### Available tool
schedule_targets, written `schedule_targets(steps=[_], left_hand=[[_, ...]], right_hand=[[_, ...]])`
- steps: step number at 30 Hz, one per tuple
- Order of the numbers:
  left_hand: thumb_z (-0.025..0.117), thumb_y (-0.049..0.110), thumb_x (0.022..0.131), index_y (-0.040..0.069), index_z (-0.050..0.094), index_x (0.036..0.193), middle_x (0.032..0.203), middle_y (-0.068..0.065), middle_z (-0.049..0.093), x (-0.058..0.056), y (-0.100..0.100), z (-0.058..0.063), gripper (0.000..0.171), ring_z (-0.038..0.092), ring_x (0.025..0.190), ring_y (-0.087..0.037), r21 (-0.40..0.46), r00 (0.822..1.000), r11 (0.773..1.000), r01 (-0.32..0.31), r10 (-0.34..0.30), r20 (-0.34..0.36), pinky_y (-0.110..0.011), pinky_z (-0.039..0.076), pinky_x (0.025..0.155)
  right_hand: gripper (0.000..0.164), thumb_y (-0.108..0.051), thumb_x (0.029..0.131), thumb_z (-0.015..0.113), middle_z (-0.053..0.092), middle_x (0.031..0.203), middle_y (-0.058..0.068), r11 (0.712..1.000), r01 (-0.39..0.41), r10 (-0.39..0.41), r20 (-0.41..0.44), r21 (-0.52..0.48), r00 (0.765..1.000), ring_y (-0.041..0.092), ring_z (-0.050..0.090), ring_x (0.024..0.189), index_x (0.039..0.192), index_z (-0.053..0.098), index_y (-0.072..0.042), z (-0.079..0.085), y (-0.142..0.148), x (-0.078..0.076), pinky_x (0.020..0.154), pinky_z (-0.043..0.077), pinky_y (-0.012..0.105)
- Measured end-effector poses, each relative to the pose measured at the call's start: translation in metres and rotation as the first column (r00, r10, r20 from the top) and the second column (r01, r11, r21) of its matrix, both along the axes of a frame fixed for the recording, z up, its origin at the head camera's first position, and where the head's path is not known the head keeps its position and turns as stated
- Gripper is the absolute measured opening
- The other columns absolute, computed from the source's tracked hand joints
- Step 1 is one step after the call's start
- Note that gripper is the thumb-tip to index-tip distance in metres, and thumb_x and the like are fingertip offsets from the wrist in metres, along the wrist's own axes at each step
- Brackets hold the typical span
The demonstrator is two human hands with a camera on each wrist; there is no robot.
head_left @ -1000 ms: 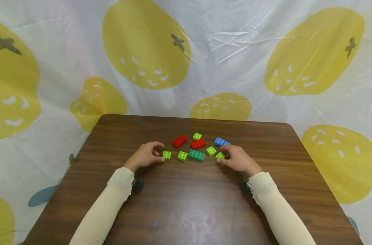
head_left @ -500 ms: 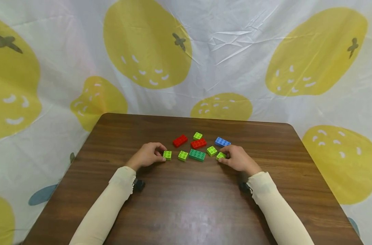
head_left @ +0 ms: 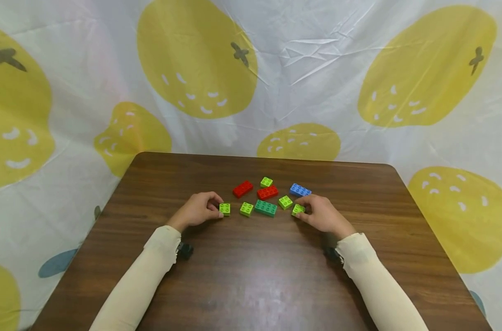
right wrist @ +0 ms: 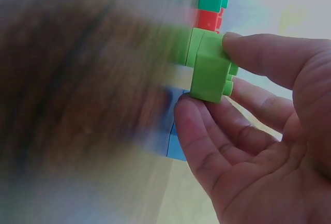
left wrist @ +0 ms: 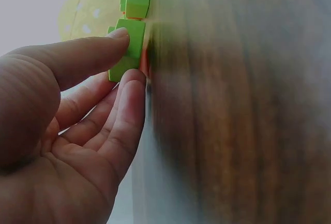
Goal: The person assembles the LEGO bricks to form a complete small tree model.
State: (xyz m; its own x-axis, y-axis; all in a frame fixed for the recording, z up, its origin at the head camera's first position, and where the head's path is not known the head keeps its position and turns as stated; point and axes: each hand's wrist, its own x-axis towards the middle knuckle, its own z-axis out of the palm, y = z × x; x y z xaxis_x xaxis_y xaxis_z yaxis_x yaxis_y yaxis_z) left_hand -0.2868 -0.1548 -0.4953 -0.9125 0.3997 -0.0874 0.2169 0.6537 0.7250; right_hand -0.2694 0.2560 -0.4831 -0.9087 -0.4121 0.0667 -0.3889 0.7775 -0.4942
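Observation:
In the head view my left hand (head_left: 198,211) pinches a lime green 2x2 toy building brick (head_left: 224,209) at the left end of the group. The left wrist view shows the thumb on one face of that brick (left wrist: 126,53) and fingertips at its lower edge. At the right end, my right hand (head_left: 323,214) pinches another lime green brick (head_left: 298,210). In the right wrist view the thumb lies at the upper corner of this brick (right wrist: 211,71), with a finger at its lower corner. Both bricks are close to the table, studs up.
Between the hands lie a dark green brick (head_left: 266,208), two lime bricks (head_left: 246,209) and red bricks (head_left: 267,192). A blue brick (head_left: 301,190) sits just beyond my right hand; another lime brick (head_left: 266,182) is farthest back. Behind the wooden table (head_left: 255,266) hangs a lemon-print cloth (head_left: 300,92).
My left fingers and thumb have closed in on the leftmost lime brick. The right hand has barely shifted at its brick. The other bricks stay where they were.

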Motion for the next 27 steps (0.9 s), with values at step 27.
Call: schedule_targets(steps=[27], left_hand=[[0.089, 0.017, 0.086, 0.009, 0.072, 0.113, 0.094, 0.000, 0.075, 0.036, 0.034, 0.003, 0.033, 0.069, 0.084, -0.009, 0.065, 0.983, 0.980, 0.186, -0.185, -0.013, -0.025, 0.057, 0.072]], right_hand=[[0.036, -0.016, 0.094, 0.081, 0.074, 0.117, 0.010, 0.987, -0.124, 0.115, -0.082, -0.105, 0.990, 0.023, 0.073, 0.095, 0.126, 0.073, -0.001, 0.008, -0.026, 0.028, 0.083, 0.063, 0.041]])
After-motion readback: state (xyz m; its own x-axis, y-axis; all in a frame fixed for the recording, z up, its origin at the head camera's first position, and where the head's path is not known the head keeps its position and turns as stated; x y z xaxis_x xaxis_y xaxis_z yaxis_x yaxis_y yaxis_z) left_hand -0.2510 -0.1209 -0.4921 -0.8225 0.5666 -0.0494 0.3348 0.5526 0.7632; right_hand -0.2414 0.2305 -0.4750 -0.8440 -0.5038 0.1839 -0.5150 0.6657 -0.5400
